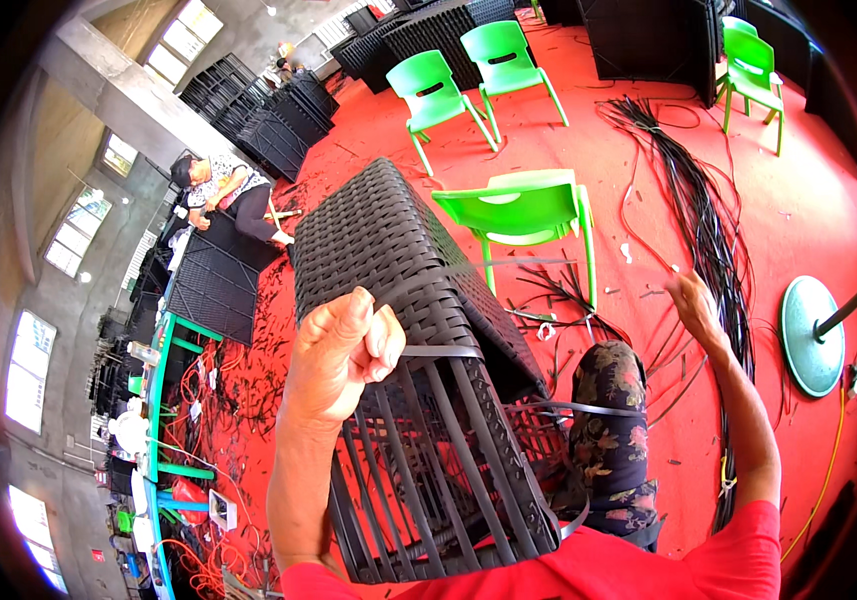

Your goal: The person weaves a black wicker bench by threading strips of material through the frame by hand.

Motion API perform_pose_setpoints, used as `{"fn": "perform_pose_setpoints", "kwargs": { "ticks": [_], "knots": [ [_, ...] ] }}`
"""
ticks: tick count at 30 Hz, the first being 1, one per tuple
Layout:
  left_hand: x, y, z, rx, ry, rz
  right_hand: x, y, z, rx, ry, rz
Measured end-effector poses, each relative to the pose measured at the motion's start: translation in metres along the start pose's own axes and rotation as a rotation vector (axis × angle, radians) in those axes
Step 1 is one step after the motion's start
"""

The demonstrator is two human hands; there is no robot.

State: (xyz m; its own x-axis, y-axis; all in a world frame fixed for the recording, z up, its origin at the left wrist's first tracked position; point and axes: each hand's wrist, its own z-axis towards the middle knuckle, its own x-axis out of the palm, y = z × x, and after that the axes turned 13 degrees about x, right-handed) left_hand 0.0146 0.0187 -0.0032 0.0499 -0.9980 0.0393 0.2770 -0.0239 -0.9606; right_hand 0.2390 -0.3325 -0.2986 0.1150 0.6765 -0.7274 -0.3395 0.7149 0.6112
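A dark woven rattan furniture piece (378, 225) leans in front of me. Its upper faces are closely woven, while bare parallel strips cross its frame on the near side. My left hand (343, 350) is closed in a fist by the edge of the weave, with a flat grey weaving strip (440, 351) running from it across the corner. Out to the right, my right hand (696, 308) is raised with its fingers curled. A thin, blurred strip stretches from the weave toward it, but what those fingers hold is unclear. My patterned trouser leg (608, 425) stands beside the piece.
Green plastic chairs (513, 210) stand ahead on the red floor. A long bundle of black strips (693, 200) lies to the right, near a round green stand base (812, 335). Another person (228, 195) sits at the left among black woven panels. Strip scraps litter the floor.
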Motion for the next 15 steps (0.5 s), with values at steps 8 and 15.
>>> {"fn": "perform_pose_setpoints", "kwargs": {
  "ticks": [8, 15],
  "knots": [
    [0.005, -0.001, -0.003, -0.056, -0.178, 0.013, 0.001, -0.198, -0.116, 1.003, 0.221, 0.211],
    [-0.004, -0.002, 0.001, 0.025, -0.011, -0.033, -0.041, -0.289, -0.17, 1.256, -0.172, 1.596]
  ]
}}
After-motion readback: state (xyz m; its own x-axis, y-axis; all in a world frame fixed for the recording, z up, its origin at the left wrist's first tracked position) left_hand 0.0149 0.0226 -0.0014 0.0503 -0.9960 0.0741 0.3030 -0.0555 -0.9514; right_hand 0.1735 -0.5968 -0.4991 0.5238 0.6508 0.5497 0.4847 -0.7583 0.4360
